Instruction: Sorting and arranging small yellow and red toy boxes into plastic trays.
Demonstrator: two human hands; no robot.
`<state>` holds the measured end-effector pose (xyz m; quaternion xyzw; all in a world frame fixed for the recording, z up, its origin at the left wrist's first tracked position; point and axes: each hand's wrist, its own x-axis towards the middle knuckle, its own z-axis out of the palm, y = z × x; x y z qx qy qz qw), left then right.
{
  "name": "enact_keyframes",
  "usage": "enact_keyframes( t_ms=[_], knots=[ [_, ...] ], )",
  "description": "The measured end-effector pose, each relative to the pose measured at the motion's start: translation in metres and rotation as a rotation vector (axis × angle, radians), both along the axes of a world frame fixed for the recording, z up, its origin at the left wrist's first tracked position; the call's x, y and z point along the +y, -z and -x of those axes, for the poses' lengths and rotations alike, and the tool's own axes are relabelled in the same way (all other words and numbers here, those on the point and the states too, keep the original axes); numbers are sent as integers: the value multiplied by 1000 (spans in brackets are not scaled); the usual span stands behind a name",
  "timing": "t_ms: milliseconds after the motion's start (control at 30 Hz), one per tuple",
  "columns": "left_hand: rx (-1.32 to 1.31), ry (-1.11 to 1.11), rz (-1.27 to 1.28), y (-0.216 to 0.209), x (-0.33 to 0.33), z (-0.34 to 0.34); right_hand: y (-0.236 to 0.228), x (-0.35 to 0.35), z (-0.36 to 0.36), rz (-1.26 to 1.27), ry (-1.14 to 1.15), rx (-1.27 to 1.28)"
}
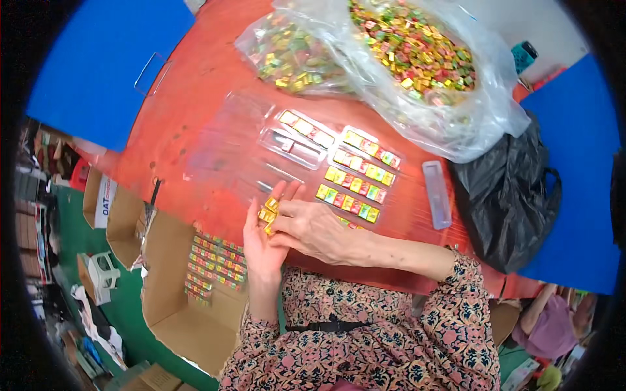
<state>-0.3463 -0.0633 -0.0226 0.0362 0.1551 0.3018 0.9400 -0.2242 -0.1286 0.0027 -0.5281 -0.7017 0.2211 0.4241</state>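
— What's in your grip?

— My left hand cups a few yellow-wrapped candies; my right hand pinches them at the red counter edge.

— And around you?

— Clear trays of wrapped candies lie just beyond my fingers, a loose clear lid to their right, two big bags of candies behind, a black bag right. A cardboard box of filled trays sits below left.

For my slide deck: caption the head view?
Both hands hold small yellow wrapped candies beside clear plastic trays.
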Motion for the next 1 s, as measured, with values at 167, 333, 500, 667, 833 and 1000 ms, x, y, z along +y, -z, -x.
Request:
enact_keyframes(
  t_ms=[167, 333, 500, 667, 833, 1000],
  knots=[
    [47, 106, 71, -5, -9, -17, -6, -19, -17, 8, 26, -64],
    [105, 139, 187, -4, -10, -29, -28, -27, -59, 97, 53, 170],
    [89, 168, 224, -19, 7, -56, -43, -15, -139, -125, 477, 172],
    [181, 201, -9, -53, 24, -133, -19, -1, -273, -235, 970, -257],
    [287, 202, -264, -87, 38, -229, 14, -4, -355, -49, 1238, -479],
    [430, 298, -574, -60, 98, -324, 11, 2, -364, 282, 1222, -266]
  ],
)
